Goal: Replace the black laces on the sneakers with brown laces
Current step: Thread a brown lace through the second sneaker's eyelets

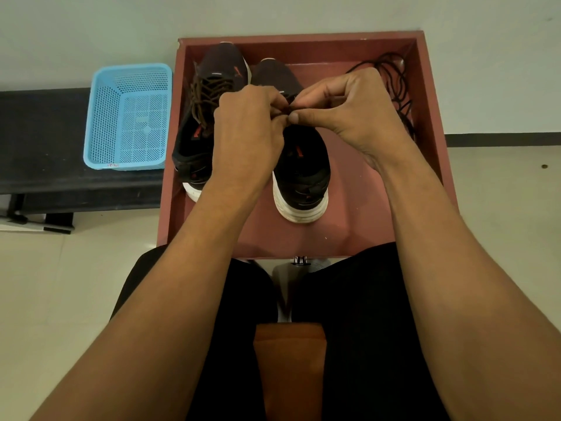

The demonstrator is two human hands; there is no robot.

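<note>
**Brown lace (pixel 288 107): soft, light, pinched over the right sneaker**

A blue basket (pixel 127 117) sits on a dark bench to the left of the red tray (pixel 303 36). Inside the tray, the left sneaker (pixel 194 150) has brown lacing (pixel 206 95) up its front. Beside it, the left hand (pixel 246 138) has its fingers curled tight, pinching a short stretch of the lace. Most of that lace is hidden by the knuckles.

The right sneaker (pixel 303 171) stands directly under both hands, heel toward the person. The right hand (pixel 349 113) meets the left, nipping the same lace between thumb and forefinger, with the other fingers loosely bent. The black laces (pixel 397 86) lie in a loose heap at the tray's far right.

The lace looks limp and nearly weightless, so it will flop wherever it is not held. It is probably stiff only at the tip. The best grip is a fingertip pinch close to that end, to steer it through an eyelet. The sneaker seems light enough to slide when the lace is pulled.
</note>
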